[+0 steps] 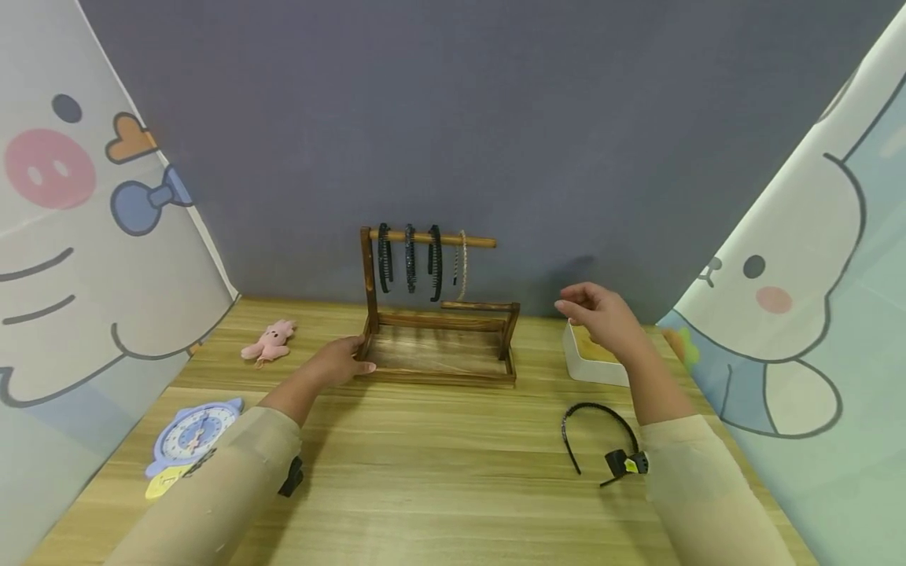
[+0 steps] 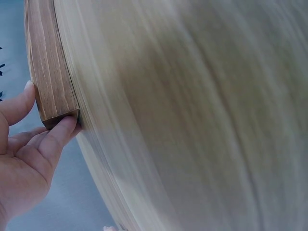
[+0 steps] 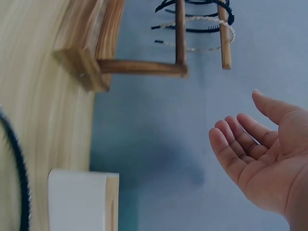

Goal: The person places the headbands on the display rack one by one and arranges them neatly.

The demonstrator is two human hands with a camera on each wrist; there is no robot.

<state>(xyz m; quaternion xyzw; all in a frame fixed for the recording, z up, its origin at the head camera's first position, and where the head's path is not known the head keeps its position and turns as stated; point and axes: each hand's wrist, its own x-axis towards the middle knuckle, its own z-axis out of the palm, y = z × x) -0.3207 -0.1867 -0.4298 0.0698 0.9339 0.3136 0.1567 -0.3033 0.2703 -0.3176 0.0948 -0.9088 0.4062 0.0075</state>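
A brown wooden rack (image 1: 439, 377) stands on the table near the back wall, with a tray base, a tall upper bar and a lower bar. My left hand (image 1: 338, 362) holds its left front corner, the thumb on the front edge and the fingers at the end face of the wood (image 2: 55, 67). Three dark headbands (image 1: 435, 263) and a pale braided headband (image 1: 463, 267) hang from the upper bar. To the right of the rack, my right hand (image 1: 598, 314) is raised with nothing in it, its fingers loosely bent, over a white box (image 1: 594, 371).
A dark headband (image 1: 598, 406) lies on the table at the right, below the box. On the left are a pink plush toy (image 1: 271, 342) and a blue toy clock (image 1: 194, 432) with a yellow part. Cartoon-printed panels flank both sides, and a grey wall (image 1: 460, 118) stands behind.
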